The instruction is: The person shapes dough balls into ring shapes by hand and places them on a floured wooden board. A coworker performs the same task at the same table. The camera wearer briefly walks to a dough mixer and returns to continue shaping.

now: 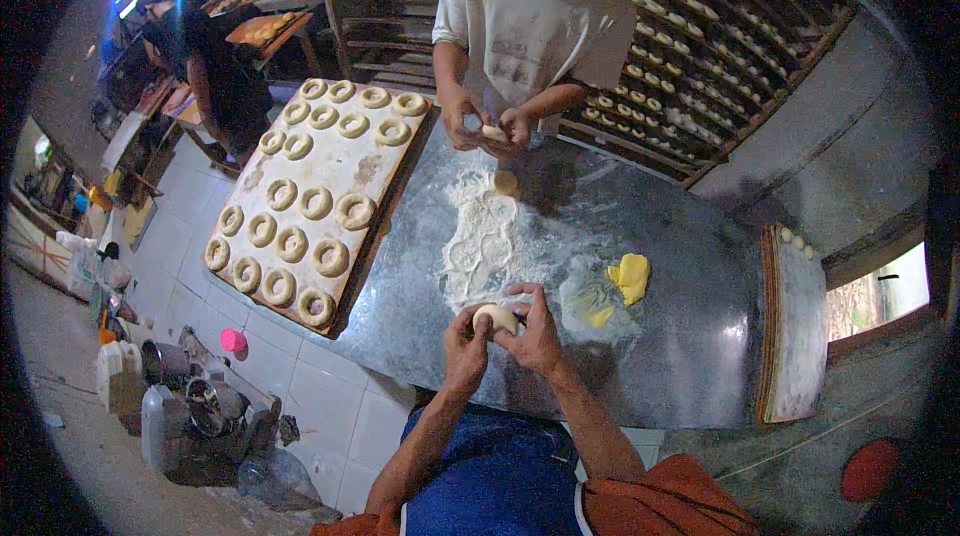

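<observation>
My left hand (467, 346) and my right hand (528, 336) both grip a pale dough piece (497, 316) low over the metal table (680, 356). Just beyond them lies a patch of white flour (470, 226), with a flat dough round (503, 183) at its far end. To the right, a soft yellow lump (630, 276) sits on a crumpled clear sheet (585, 301). A board (255, 181) holding several dough rings stands at the left. Across the table, a co-worker (510, 36) holds another dough piece (493, 132) in both hands.
A rack of dough-laden boards (680, 56) stands behind the co-worker. Stacked boards (790, 326) rest at the table's right end. Another person (200, 96) works at upper left. Containers (120, 371), metal pots (210, 396) and a pink cup (233, 341) sit on the floor at lower left.
</observation>
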Available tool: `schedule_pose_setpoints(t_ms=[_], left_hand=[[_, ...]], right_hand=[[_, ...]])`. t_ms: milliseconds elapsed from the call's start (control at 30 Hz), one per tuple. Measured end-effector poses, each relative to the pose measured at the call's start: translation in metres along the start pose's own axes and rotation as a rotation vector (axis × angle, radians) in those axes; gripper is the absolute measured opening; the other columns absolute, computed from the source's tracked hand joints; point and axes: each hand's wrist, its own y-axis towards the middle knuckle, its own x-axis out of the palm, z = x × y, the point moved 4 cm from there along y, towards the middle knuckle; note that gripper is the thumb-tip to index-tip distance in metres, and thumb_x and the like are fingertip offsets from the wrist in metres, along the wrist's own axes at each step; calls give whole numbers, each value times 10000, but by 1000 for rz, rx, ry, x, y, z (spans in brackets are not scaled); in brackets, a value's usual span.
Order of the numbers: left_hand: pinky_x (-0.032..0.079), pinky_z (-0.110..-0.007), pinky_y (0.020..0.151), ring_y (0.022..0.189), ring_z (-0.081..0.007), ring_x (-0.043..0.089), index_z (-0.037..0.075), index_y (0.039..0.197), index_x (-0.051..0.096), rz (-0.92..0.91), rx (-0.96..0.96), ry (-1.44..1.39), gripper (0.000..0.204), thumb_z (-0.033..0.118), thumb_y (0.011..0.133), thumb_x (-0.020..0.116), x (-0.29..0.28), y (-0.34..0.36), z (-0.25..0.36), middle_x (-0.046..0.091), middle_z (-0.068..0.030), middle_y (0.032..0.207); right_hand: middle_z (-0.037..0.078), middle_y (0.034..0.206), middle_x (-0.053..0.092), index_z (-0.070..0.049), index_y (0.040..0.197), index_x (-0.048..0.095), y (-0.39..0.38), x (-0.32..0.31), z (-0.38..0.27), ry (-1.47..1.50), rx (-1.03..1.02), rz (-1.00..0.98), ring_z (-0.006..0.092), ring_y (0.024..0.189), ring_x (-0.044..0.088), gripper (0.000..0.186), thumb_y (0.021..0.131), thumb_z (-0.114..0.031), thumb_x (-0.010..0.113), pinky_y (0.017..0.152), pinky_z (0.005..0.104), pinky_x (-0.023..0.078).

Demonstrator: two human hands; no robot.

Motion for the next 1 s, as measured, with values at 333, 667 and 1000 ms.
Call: schedule_pose_setpoints(t_ms=[333,667,1000], left_hand=[[524,-290,689,781,-153,605,73,1118,412,-180,100,-235,313,106,867,596,20,-3,-13,549,-36,926],[417,-446,545,614,-327,567,18,934,437,96,494,591,293,295,967,348,-1,28,-18,521,-158,671],[440,-345,617,645,-213,547,33,782,525,199,204,123,371,327,957,381,-67,73,-27,564,-81,721]], right_hand=[[73,846,607,-49,953,573,3,-23,26,529,383,-56,151,705,604,419,929,-445,438,631,268,498],[79,630,622,22,740,647,25,7,0,-204,-73,-1,180,554,576,584,944,-473,413,546,374,467],[65,586,536,31,669,550,65,84,-23,37,70,-30,169,575,496,674,933,-567,386,558,402,400]])
